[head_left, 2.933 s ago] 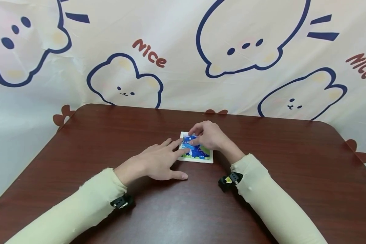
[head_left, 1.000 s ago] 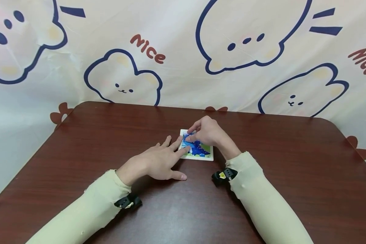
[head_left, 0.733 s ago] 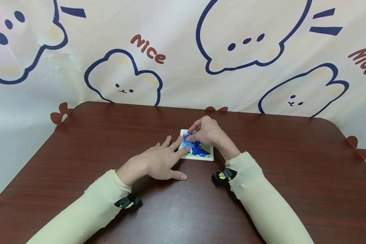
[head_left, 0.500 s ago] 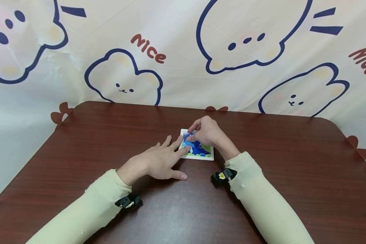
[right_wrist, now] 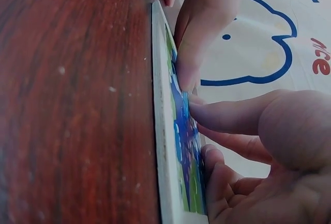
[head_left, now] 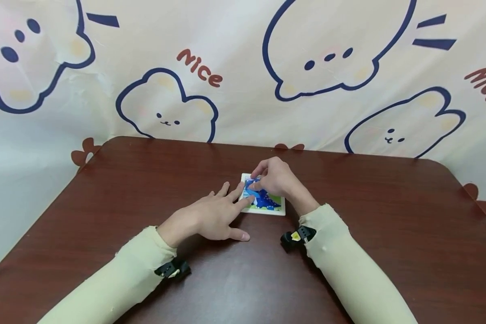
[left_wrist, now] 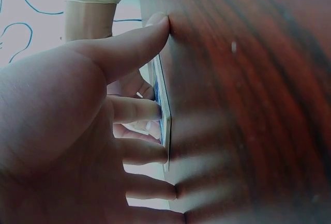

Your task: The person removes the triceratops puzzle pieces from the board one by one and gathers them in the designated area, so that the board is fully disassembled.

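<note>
A flat white-framed picture puzzle (head_left: 273,207) with a blue dinosaur on green lies on the table. My left hand (head_left: 214,218) is spread beside it, fingers straight. Its index fingertip rests on the picture and its middle fingertip is at the left rim; the thumb touches the table. From the far right, my right hand (head_left: 277,177) reaches over the board. In the right wrist view, its thumb (right_wrist: 227,113) and curled fingers pinch a small blue puzzle piece (right_wrist: 185,100), which stands slightly proud of the picture. The hand covers the board's upper right part.
The dark brown wooden table (head_left: 146,180) has rounded far corners. Behind it hangs a pale cloth (head_left: 235,36) printed with cartoon outlines. Each wrist carries a small black camera, one on the left (head_left: 173,269) and one on the right (head_left: 297,238).
Since the earliest frame, my right thumb has shifted slightly left over the picture. The left hand stays in place. In the last second, only the head view has tilted slightly.
</note>
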The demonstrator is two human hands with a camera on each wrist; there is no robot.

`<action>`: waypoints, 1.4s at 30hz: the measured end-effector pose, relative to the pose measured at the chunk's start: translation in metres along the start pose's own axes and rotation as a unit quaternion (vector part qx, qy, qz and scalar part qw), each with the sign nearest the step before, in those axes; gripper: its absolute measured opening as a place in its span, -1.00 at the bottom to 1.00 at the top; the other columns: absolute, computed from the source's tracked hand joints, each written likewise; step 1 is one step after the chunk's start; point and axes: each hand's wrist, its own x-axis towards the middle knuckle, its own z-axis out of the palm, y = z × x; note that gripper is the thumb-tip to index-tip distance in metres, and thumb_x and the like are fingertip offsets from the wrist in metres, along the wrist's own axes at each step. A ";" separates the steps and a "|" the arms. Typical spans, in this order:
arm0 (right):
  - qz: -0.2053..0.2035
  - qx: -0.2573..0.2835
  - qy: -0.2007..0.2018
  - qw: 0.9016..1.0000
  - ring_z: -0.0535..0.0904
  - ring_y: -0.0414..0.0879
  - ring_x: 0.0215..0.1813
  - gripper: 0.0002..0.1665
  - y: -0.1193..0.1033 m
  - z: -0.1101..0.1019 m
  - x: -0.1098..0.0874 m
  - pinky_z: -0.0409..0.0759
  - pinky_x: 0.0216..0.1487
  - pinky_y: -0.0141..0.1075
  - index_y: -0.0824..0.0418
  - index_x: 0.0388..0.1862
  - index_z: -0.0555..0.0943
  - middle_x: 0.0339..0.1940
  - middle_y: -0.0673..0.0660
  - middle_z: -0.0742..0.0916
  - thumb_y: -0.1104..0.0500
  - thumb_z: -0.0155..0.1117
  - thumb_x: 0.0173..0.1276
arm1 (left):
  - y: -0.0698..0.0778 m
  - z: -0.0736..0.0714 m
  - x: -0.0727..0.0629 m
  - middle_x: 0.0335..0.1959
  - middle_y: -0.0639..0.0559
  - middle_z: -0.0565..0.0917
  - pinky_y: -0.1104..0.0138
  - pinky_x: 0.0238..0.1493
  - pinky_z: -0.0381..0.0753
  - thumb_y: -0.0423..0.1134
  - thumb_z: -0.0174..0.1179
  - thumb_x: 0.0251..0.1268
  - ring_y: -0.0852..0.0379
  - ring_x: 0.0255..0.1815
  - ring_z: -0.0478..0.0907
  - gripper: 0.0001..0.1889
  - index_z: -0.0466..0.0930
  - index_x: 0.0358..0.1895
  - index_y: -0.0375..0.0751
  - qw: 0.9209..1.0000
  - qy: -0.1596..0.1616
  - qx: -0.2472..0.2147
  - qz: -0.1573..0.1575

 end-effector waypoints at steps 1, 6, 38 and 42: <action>0.001 0.000 -0.001 1.000 0.58 0.06 0.00 -0.80 0.000 0.001 0.000 0.60 -0.01 -0.14 0.08 -0.06 0.80 -0.12 0.17 0.71 0.12 0.56 0.36 | -0.006 0.005 0.005 0.82 -0.15 -0.20 -0.43 0.60 0.08 0.42 0.26 0.35 -0.49 0.77 -0.22 0.02 0.04 0.75 0.15 1.000 0.005 0.002 0.005; -0.002 0.002 0.007 1.000 0.58 0.06 -0.02 -0.79 0.000 0.003 0.000 0.60 -0.04 -0.15 0.09 -0.05 0.78 -0.14 0.17 0.70 0.13 0.55 0.37 | -0.020 0.019 0.017 0.82 -0.10 -0.21 -0.47 0.57 0.06 0.53 0.24 0.25 -0.49 0.77 -0.23 0.07 0.02 0.75 0.26 1.000 0.018 0.003 0.014; 0.014 0.009 0.022 1.000 0.62 0.05 -0.10 -0.82 -0.003 0.006 -0.003 0.57 -0.10 -0.18 0.10 -0.07 0.75 -0.19 0.16 0.69 0.16 0.52 0.39 | -0.005 0.008 0.004 0.81 -0.17 -0.22 -0.42 0.60 0.08 0.43 0.21 0.39 -0.51 0.76 -0.22 0.00 0.04 0.75 0.13 1.000 0.012 -0.007 0.014; 0.016 0.009 0.028 0.999 0.63 0.05 -0.09 -0.82 -0.004 0.006 -0.003 0.59 -0.07 -0.17 0.10 -0.07 0.75 -0.18 0.15 0.70 0.17 0.53 0.38 | 0.002 0.002 -0.001 0.81 -0.19 -0.19 -0.39 0.63 0.07 0.34 0.24 0.44 -0.48 0.77 -0.21 -0.03 0.06 0.75 0.06 1.000 0.005 -0.004 0.004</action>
